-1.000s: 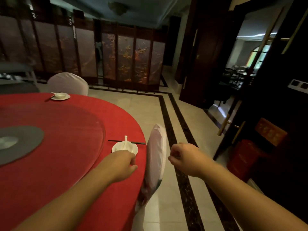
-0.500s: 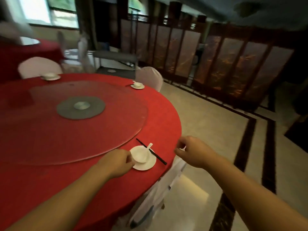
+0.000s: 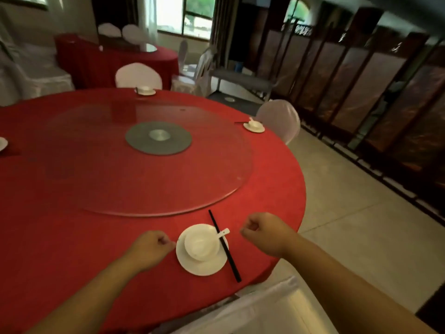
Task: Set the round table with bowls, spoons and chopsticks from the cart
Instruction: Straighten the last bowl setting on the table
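Observation:
A white bowl [image 3: 201, 245] stands on a white saucer [image 3: 204, 267] near the front edge of the round red table [image 3: 72, 237]. A white spoon [image 3: 222, 233] rests in the bowl, its handle over black chopsticks [image 3: 227, 251] lying along the saucer's right side. My left hand [image 3: 151, 249] is a closed fist just left of the saucer, its knuckles at the rim. My right hand [image 3: 263, 233] is a closed fist to the right of the chopsticks, apart from them. Neither hand holds anything.
A glass turntable [image 3: 149, 160] covers the table's middle. Other settings sit at the far side [image 3: 145, 90], at the right [image 3: 254, 126] and at the left edge [image 3: 2, 143]. White-covered chairs [image 3: 280, 119] ring the table; one [image 3: 262, 309] is right below me. A grey cart [image 3: 240, 79] stands behind.
My view has swung left across the table, so the setting now lies straight below me. Both fists stay closed, either side of the saucer.

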A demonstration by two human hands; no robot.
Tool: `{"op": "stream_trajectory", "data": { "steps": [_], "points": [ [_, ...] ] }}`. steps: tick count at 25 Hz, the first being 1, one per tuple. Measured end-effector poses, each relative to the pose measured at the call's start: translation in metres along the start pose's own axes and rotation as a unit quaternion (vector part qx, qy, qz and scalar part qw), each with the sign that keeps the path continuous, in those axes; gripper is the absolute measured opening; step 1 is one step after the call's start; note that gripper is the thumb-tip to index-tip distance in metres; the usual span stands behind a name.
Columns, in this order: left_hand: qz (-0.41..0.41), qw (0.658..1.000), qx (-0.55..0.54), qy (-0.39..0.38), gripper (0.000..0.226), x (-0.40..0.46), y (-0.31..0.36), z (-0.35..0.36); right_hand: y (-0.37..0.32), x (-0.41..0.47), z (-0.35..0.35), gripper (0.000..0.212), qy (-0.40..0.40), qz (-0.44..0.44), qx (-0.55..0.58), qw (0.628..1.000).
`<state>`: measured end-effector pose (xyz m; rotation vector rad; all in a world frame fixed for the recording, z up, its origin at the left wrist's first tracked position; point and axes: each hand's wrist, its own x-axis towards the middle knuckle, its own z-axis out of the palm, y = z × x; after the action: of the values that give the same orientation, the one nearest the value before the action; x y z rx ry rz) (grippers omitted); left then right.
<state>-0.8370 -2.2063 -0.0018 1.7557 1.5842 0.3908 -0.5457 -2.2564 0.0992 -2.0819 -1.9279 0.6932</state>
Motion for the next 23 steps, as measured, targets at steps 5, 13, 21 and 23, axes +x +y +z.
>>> {"op": "stream_trajectory", "data": {
  "steps": [5,13,21,23],
  "points": [
    [-0.099,0.994,-0.016,0.036,0.011,0.000,-0.003,0.038,0.053,0.050,0.020,0.028,-0.066,-0.014,0.060,0.996],
    [-0.214,0.971,-0.010,0.106,0.016,0.022,-0.004,0.079,0.117,0.126,0.087,0.018,-0.146,-0.024,0.126,0.981],
    [-0.228,0.971,-0.046,0.058,0.011,0.058,-0.035,0.094,0.134,0.148,0.144,0.008,-0.186,0.105,0.300,0.930],
    [-0.228,0.968,-0.100,0.039,0.013,0.067,-0.048,0.097,0.133,0.153,0.153,0.011,-0.179,0.116,0.311,0.926]
  ]
}}
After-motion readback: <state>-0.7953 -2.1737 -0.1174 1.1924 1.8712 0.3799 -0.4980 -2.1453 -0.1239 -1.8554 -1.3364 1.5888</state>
